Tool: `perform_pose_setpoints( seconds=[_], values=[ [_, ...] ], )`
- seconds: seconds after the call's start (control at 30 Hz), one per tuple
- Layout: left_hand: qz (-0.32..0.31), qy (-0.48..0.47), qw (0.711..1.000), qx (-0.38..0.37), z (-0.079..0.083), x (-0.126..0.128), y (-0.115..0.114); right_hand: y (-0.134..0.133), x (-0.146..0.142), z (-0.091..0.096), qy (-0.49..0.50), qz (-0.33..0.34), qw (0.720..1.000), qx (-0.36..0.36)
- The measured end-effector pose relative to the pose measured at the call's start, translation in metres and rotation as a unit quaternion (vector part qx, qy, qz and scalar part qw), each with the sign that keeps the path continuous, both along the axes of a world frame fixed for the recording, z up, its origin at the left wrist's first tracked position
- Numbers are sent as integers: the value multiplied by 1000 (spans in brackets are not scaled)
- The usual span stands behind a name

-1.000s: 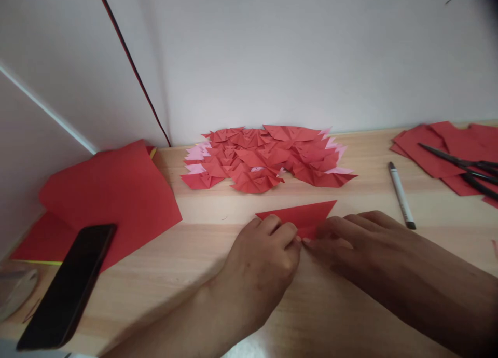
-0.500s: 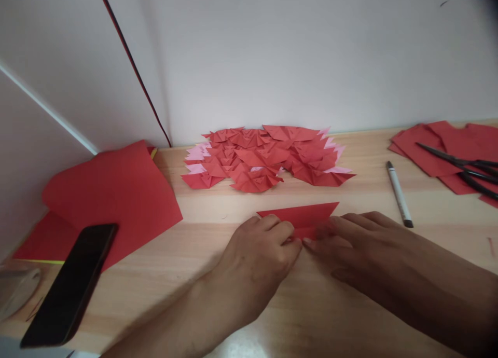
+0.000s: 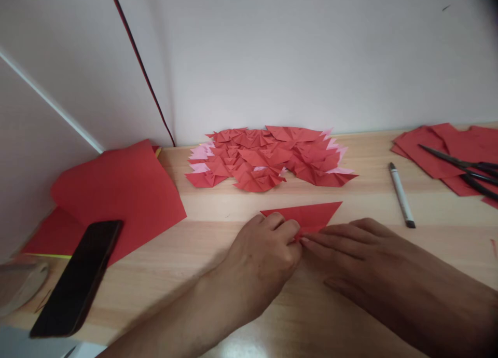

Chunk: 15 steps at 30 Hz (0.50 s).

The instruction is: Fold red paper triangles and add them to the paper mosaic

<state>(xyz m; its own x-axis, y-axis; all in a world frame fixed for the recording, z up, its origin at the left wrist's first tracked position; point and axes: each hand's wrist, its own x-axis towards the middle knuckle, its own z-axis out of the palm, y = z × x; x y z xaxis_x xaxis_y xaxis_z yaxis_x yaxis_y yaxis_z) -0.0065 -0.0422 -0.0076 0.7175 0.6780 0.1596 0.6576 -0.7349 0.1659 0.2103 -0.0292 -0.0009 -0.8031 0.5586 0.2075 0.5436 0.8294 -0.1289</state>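
Observation:
A red paper triangle (image 3: 307,214) lies flat on the wooden table (image 3: 218,254), its long edge toward the wall and its point toward me. My left hand (image 3: 260,257) curls over the triangle's near left part, fingers pinched on the paper at its lower tip. My right hand (image 3: 350,246) lies on the near right part, fingers stretched almost flat and pressing the paper down, fingertips meeting those of the left hand. The lower tip of the triangle is hidden under both hands.
A heap of folded red and pink paper pieces (image 3: 268,158) lies by the wall. Large red sheets (image 3: 116,192) and a black phone (image 3: 78,277) sit at the left. A marker pen (image 3: 401,194) lies right of the triangle. Scissors (image 3: 461,168) rest on red sheets (image 3: 431,150) at the far right.
My right hand has flattened and slid slightly toward me along the paper. My left hand stays pinched at the tip. The view has shifted a little, so everything sits slightly further right.

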Motion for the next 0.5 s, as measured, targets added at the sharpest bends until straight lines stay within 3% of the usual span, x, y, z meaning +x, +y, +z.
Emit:
perform_pose_setpoints(
  seconds=[0.1, 0.23, 0.37, 0.5],
  values=[
    [-4, 5, 1000, 2, -1, 0, 0, -7, -1, -5, -49, 44, 994, 86],
    [0, 8, 1000, 7, 1, 1, 2, -15, 1, -8, -60, 39, 987, 145],
    [10, -6, 1000, -16, 3, -1, 3, -17, 1, -5, -55, 46, 987, 146],
    [17, -27, 999, -43, 3, -3, 4, -10, 3, 3, -24, 49, 994, 92]
  ],
)
